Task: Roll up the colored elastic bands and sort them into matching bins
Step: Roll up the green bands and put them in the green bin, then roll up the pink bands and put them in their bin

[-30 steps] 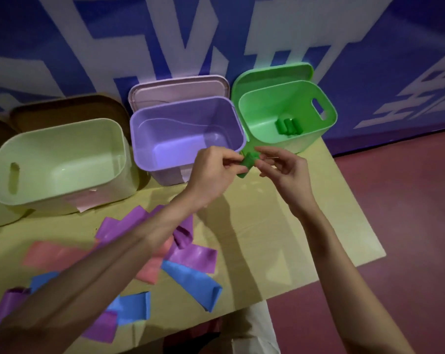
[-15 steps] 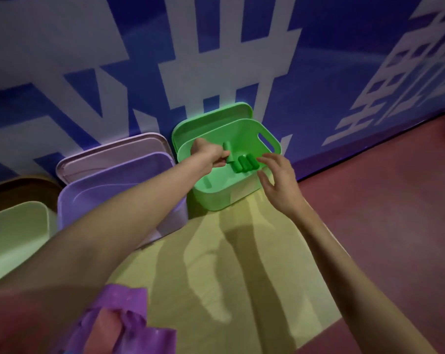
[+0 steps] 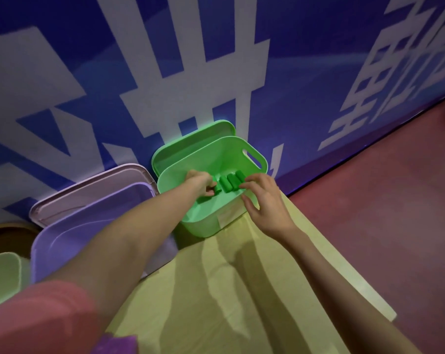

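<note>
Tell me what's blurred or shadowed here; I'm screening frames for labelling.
Head view: the pink sleeve at bottom left is smeared and out of focus; arm shadows stripe the yellow table; the wall lettering bows from the wide lens; the green bin and both hands stay fairly sharp.

- Pretty dim overall, with a bluish-purple cast.
- Arms throw long, soft shadows down the table, so the light's coming from up ahead.
- Near sleeve is blurry.
- Wide-angle lens bends the edges.

Smooth plastic green bin, matt table
</note>
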{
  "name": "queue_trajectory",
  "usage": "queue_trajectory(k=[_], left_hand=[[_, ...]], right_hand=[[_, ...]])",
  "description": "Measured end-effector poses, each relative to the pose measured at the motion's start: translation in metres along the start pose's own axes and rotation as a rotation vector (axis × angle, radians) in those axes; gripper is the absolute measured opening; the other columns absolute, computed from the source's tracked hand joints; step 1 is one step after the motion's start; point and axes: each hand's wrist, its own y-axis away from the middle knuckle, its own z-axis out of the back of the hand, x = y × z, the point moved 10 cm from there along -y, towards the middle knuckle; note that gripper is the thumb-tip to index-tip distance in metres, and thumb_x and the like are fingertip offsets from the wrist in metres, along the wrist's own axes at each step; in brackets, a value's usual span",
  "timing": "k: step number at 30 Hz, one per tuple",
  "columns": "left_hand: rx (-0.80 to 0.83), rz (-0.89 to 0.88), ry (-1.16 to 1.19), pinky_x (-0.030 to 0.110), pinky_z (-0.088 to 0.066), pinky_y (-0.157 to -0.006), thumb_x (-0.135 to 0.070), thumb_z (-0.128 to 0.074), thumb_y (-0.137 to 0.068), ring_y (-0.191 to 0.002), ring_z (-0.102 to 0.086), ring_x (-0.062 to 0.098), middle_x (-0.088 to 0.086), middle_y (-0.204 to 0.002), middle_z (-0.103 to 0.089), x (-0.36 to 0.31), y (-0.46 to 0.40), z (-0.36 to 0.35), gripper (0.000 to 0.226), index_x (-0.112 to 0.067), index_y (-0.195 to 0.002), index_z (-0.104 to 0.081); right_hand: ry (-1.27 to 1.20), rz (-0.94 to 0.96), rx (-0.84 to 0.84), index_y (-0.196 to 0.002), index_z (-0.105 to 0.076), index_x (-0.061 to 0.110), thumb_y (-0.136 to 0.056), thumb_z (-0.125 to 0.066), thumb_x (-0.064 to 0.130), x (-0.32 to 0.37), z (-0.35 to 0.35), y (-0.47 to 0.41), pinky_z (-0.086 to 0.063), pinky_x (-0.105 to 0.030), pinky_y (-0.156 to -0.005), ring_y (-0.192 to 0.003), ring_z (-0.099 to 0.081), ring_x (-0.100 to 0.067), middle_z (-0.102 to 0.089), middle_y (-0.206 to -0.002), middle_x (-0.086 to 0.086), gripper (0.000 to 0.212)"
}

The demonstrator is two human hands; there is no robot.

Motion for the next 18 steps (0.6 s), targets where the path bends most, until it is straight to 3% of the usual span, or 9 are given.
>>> queue_trajectory(k=[6, 10, 12, 18], left_hand=[[0.051, -0.008, -0.122, 0.029, -0.055, -0.064, 0.004, -0.069, -0.081, -0.087, -0.067, 0.032, 0.026, -0.101, -0.063, 0.003, -0.003, -0.008, 0.019, 0.0, -0.077, -0.05], [0.072, -0.03, -0.334, 0.029, -0.052, -0.043, -0.008, -0.074, -0.079, -0.056, -0.063, 0.025, 0.025, -0.086, -0.065, -0.002, 0.001, -0.01, 0.023, 0.001, -0.075, -0.053], [0.086, -0.018, -0.375, 0.028, -0.05, -0.038, -0.012, -0.074, -0.079, -0.052, -0.061, 0.023, 0.023, -0.084, -0.065, 0.0, 0.001, -0.011, 0.024, 0.0, -0.075, -0.053], [0.126, -0.045, -0.403, 0.031, -0.053, -0.043, -0.019, -0.072, -0.083, -0.05, -0.054, 0.02, 0.017, -0.067, -0.055, -0.003, 0.008, -0.004, 0.034, 0.0, -0.078, -0.045]], right_hand=[[0.004, -0.019, -0.001, -0.113, -0.063, 0.008, -0.091, -0.059, 0.015, 0.001, -0.002, 0.0, -0.039, -0.043, -0.102, -0.121, -0.043, -0.025, -0.054, -0.119, -0.008, 0.023], [0.015, -0.021, 0.004, -0.114, -0.063, 0.009, -0.091, -0.059, 0.014, 0.002, -0.002, -0.001, -0.039, -0.042, -0.102, -0.121, -0.042, -0.024, -0.054, -0.12, -0.008, 0.024], [0.02, -0.028, 0.016, -0.115, -0.063, 0.009, -0.091, -0.06, 0.014, 0.002, -0.002, -0.001, -0.038, -0.042, -0.102, -0.122, -0.041, -0.024, -0.054, -0.121, -0.008, 0.025], [0.022, -0.068, 0.063, -0.126, -0.058, 0.007, -0.088, -0.06, 0.006, 0.006, 0.003, -0.003, -0.031, -0.043, -0.109, -0.133, -0.038, -0.028, -0.047, -0.139, -0.011, 0.038]])
